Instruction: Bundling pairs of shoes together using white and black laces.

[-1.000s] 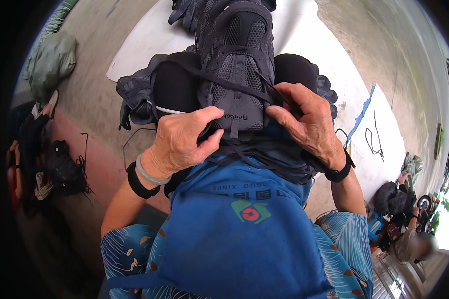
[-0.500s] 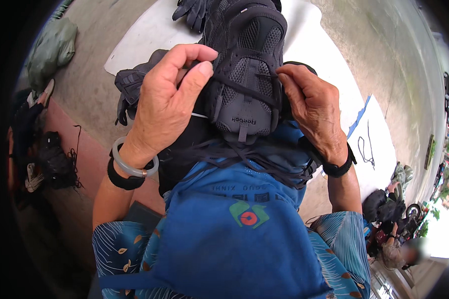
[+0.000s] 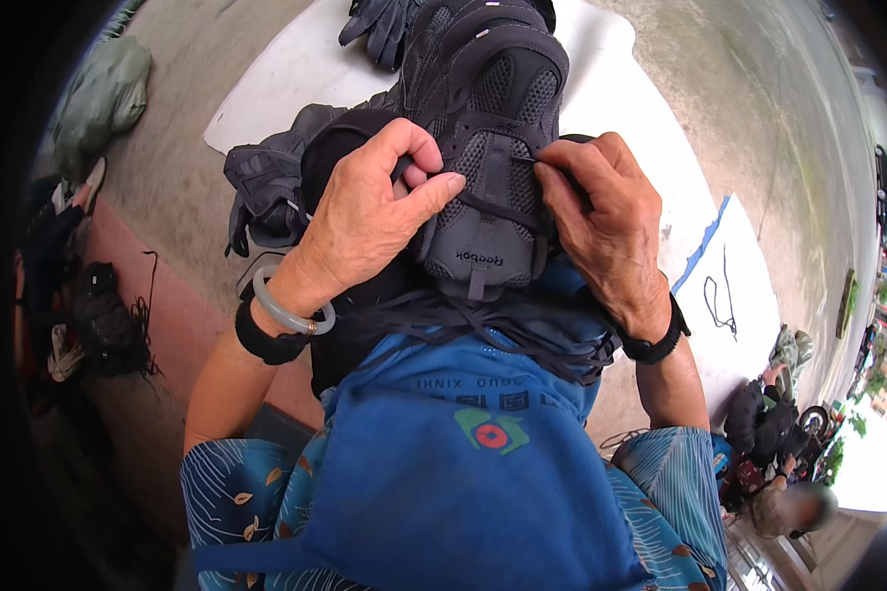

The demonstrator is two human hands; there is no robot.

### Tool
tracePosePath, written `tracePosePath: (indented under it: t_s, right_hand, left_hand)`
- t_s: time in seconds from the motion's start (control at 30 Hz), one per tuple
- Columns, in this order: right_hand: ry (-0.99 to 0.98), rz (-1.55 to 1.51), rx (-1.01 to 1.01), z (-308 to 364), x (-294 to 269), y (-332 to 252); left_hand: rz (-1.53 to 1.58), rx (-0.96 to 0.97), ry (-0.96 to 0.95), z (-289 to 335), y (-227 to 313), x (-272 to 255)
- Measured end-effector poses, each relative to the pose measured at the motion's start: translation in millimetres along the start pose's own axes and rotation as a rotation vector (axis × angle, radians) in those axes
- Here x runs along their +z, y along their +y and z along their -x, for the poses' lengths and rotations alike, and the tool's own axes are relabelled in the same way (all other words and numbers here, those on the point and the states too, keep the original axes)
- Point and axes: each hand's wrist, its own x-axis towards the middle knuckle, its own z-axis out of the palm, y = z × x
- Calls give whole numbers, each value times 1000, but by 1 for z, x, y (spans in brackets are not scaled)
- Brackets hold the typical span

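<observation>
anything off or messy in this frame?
Nothing damaged. The dark grey shoe lies on the lap, both hands at its laces: left hand, right hand. A loose dark cord lies on the white sheet, and clutter sits along the left edge.

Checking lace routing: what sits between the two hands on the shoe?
Head view: the shoe's mesh tongue, crossed by a thin dark lace, lies between the left hand and right hand.

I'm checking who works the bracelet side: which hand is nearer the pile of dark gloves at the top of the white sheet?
Left. The left hand grips the shoe's near side, just below the gloves; the right hand pinches the lace across the shoe, farther away.
</observation>
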Motion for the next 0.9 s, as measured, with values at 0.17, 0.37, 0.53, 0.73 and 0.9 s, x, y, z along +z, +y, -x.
tracePosePath:
  t_s: [0.17,0.37,0.53,0.73,0.9]
  right_hand:
    - [-4,-38,-52,-8,4,2]
    - [-57,-45,-33,-10,2,1]
    - [-107,-39,-37,-17,0,0]
    - [-232,19,-92,-27,-7,-2]
    - [-272,-10,-127,-37,-8,-4]
  left_hand:
    - [26,87,14,-18,6,-6]
    - [-8,42,-31,-30,6,-2]
    - [115,-24,-48,-31,9,-4]
    - [111,-65,-51,-32,9,-5]
    - [108,-86,-54,-32,9,-6]
